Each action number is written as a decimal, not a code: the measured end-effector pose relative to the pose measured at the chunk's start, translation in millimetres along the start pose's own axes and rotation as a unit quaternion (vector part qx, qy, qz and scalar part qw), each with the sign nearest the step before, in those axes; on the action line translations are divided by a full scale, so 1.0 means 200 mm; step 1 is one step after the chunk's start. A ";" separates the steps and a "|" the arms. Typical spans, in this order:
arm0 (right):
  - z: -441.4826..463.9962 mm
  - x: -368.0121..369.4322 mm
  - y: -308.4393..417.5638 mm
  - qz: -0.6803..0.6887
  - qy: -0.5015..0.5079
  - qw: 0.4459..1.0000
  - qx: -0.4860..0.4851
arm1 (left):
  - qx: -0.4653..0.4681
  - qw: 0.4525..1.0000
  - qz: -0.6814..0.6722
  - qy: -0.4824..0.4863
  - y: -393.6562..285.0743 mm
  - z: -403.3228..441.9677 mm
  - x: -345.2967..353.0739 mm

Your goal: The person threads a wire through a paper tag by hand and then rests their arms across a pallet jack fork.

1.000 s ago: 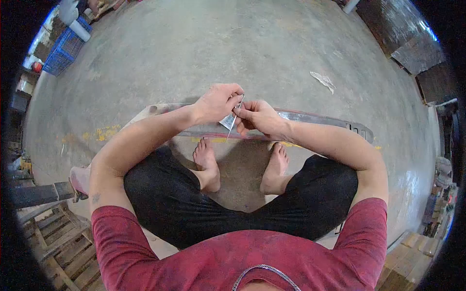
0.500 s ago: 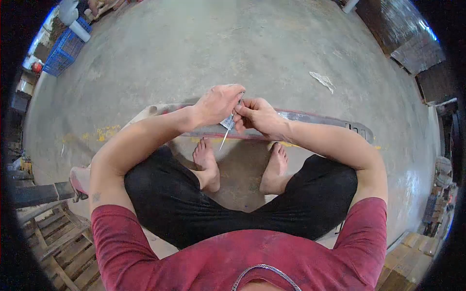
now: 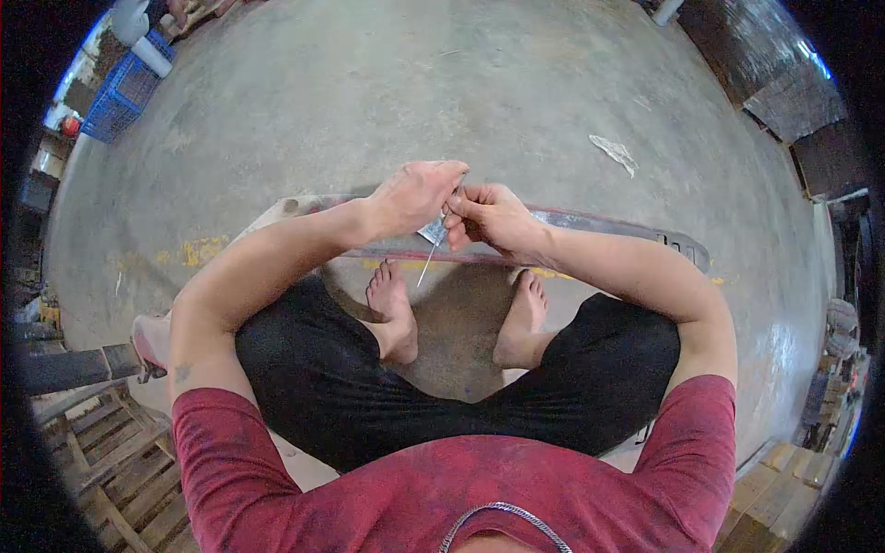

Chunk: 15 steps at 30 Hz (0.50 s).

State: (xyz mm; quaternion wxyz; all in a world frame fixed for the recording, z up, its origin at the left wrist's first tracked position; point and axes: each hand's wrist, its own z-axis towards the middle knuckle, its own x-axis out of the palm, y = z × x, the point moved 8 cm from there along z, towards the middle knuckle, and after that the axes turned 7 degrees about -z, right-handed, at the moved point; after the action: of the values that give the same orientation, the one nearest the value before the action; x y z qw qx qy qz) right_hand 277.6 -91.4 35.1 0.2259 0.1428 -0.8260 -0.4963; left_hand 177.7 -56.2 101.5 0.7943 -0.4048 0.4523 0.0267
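Rod (image 3: 428, 264), thin, straight and silvery, held at its upper part by both of the person's bare hands; its free end slants down toward the left foot (image 3: 394, 313). Left hand (image 3: 412, 196), back turned up, seems to have its fingers closed over the top end, though the grip is partly hidden. Right hand (image 3: 500, 219) pinches just below, thumb against curled fingers, with no visible gap. Work on the rod looks to be under way, judging by the two-handed grip; it has not yet been set down. How much is done or left cannot be told, because the gripped end is covered by the fingers.

Behind and below the hands lies a long beam (image 3: 595, 224), smooth and grey with worn reddish edges and a rounded right end. A flat, shiny silvery patch (image 3: 430, 230) shows beside the rod; whether it is loose or part of the beam is unclear. The floor (image 3: 350, 101) is scuffed, mottled concrete, with a crumpled whitish scrap (image 3: 613, 155) further off. Soft black trousers (image 3: 369, 405) cover the spread knees; the shirt (image 3: 442, 470) is mottled dark red under a linked metal chain (image 3: 498, 506). At lower left, a pallet (image 3: 138, 456) of rough wooden slats; at upper left, a blue mesh crate (image 3: 123, 95).
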 end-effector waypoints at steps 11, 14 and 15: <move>0.00 0.01 0.00 0.035 0.007 0.999 0.004 | 0.000 1.000 -0.022 -0.011 0.02 0.00 0.00; 0.00 -0.01 0.01 0.043 0.009 0.999 0.004 | -0.004 1.000 -0.022 0.006 0.00 0.01 0.00; 0.00 -0.03 0.01 0.043 0.009 0.999 0.004 | -0.014 0.998 -0.050 0.031 0.01 0.00 0.02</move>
State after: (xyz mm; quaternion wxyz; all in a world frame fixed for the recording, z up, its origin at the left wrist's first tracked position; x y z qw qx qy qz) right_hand 282.6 -86.7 35.2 0.2539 0.1126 -0.8314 -0.4813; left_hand 179.2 -55.4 97.8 0.7748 -0.4384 0.4552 -0.0191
